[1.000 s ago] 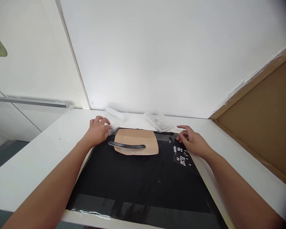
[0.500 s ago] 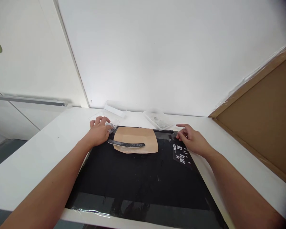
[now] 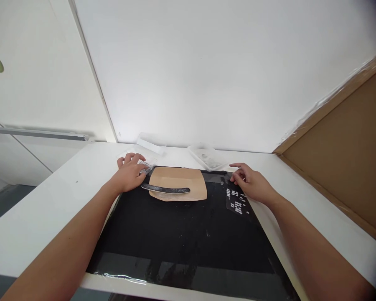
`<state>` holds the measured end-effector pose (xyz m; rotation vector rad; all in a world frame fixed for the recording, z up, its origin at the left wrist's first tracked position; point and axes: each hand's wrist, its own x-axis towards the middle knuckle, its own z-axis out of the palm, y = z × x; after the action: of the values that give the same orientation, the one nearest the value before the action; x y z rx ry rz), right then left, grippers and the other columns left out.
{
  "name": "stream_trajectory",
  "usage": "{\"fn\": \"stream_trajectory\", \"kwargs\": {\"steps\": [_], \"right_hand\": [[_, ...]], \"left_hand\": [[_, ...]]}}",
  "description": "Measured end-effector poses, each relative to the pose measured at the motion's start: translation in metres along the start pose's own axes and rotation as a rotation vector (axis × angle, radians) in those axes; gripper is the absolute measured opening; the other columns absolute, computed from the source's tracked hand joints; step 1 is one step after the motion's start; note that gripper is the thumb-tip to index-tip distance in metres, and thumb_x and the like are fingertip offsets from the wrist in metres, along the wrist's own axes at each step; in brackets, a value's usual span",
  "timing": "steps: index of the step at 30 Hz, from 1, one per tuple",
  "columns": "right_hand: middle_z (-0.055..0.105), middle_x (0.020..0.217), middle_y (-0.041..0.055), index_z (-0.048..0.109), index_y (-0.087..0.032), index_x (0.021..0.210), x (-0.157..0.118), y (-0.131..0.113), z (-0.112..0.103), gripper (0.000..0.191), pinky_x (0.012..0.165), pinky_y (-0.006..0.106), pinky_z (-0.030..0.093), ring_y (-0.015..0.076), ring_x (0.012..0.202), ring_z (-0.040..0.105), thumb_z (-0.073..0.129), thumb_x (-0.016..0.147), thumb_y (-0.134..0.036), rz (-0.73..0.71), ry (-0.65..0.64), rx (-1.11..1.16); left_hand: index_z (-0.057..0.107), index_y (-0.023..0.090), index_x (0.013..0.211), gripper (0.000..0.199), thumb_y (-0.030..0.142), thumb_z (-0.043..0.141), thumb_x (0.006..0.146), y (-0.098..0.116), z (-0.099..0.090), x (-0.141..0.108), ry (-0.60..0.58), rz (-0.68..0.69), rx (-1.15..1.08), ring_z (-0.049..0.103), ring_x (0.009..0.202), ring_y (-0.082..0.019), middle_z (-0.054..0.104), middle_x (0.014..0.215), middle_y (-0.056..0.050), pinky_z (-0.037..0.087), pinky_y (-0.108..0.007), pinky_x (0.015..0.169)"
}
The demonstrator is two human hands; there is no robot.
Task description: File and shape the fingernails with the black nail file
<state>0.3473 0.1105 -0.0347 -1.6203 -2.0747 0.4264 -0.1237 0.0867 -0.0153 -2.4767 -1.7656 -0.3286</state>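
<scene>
My left hand [image 3: 129, 172] rests at the far left corner of the black mat [image 3: 175, 234]. Its bent fingers are spread beside and partly over a small clear plastic packet [image 3: 146, 167]; a firm grip on it does not show. Over the far right corner, my right hand [image 3: 249, 180] has its index finger stretched out and the other fingers loosely curled, with nothing visible in them. Between the hands lies a tan sheet-like piece [image 3: 188, 179] with curved edges. A curved black nail file [image 3: 166, 189] lies across its near left part.
Small white pieces sit on a clear sheet [image 3: 235, 202] near my right hand. Behind the mat stand a translucent tray [image 3: 207, 158] and a white strip-like box [image 3: 150, 145]. A white wall [image 3: 200, 75] closes the back, and a brown framed board [image 3: 347, 138] leans at the right.
Both hands keep nearly the same place and pose. The whole view has shifted very slightly; nothing was taken up or let go.
</scene>
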Motion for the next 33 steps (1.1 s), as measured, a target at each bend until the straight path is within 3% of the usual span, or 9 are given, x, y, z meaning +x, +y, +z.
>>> {"fn": "stream_trajectory", "kwargs": {"steps": [10, 22, 33], "right_hand": [[0.076, 0.094, 0.0036, 0.049, -0.028, 0.135, 0.0005, 0.0034, 0.0008, 0.036, 0.074, 0.037, 0.054, 0.0238, 0.086, 0.072, 0.045, 0.102, -0.042, -0.007, -0.013, 0.005], [0.076, 0.095, 0.0032, 0.049, -0.029, 0.134, 0.0, 0.0029, 0.0009, 0.035, 0.075, 0.036, 0.054, 0.0236, 0.086, 0.072, 0.046, 0.101, -0.041, -0.015, -0.012, 0.014], [0.076, 0.095, 0.0038, 0.052, -0.028, 0.132, -0.0002, 0.0035, 0.0004, 0.035, 0.074, 0.037, 0.055, 0.024, 0.085, 0.072, 0.047, 0.1, -0.042, -0.022, -0.008, 0.037]], "left_hand": [[0.079, 0.03, 0.109, 0.034, 0.033, 0.06, 0.082, -0.002, -0.0033, -0.0029, -0.011, 0.027, 0.015, 0.034, 0.136, -0.043, 0.05, 0.142, -0.011, 0.023, -0.065, 0.106], [0.078, 0.028, 0.101, 0.027, 0.037, 0.058, 0.085, -0.0008, -0.0048, -0.0027, 0.009, 0.034, -0.003, 0.038, 0.131, -0.042, 0.053, 0.135, -0.011, 0.028, -0.062, 0.102], [0.077, 0.028, 0.105, 0.03, 0.041, 0.056, 0.089, -0.0077, -0.0098, -0.0021, 0.011, 0.07, -0.037, 0.041, 0.126, -0.038, 0.06, 0.126, -0.01, 0.028, -0.058, 0.101]]}}
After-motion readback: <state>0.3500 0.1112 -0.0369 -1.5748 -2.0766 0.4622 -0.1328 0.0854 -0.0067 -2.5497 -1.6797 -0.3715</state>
